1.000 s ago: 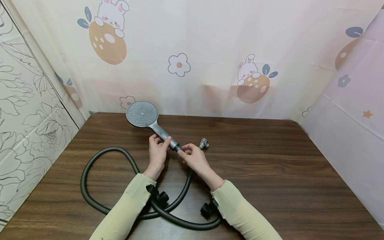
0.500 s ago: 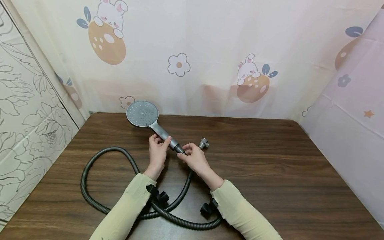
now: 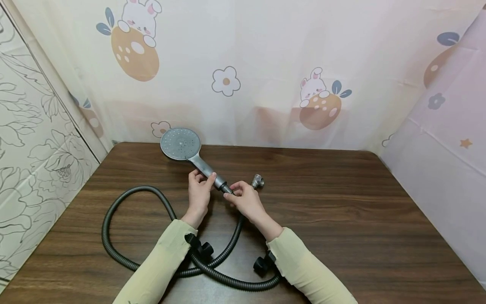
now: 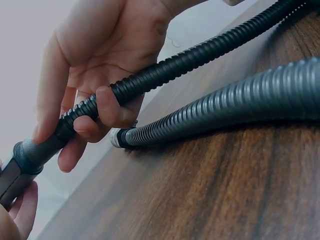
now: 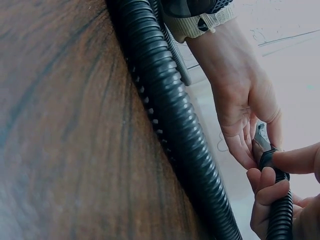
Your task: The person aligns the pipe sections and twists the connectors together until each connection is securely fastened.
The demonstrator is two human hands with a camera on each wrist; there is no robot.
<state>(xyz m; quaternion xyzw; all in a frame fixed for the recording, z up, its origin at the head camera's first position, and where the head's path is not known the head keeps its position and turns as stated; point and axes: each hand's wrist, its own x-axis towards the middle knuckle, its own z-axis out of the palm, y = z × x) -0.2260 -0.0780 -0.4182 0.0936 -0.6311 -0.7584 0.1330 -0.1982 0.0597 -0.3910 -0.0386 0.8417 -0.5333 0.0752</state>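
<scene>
A grey shower head (image 3: 180, 144) with a round nozzle face points up and left in the head view. My left hand (image 3: 198, 196) grips its handle (image 3: 206, 169) near the lower end. With thumb and fingers, my right hand (image 3: 247, 202) holds the end of a dark ribbed hose (image 3: 108, 223) where it meets the handle. The left wrist view shows the hose end (image 4: 50, 145) in line with the handle (image 4: 15, 175), touching it. Whether the threads are engaged cannot be made out. Beyond my right fingers lies the hose's metal elbow fitting (image 3: 258, 182).
The hose loops over the wooden table (image 3: 341, 211), crossing itself under my forearms. Black wrist cameras (image 3: 263, 265) sit at both cuffs, close to the hose. A printed curtain (image 3: 265, 63) hangs behind the table's back edge, with more patterned cloth at both sides.
My right thumb and fingers have shifted slightly along the hose end, which shows a little more of the collar below the handle. My left hand and the shower head stay nearly still.
</scene>
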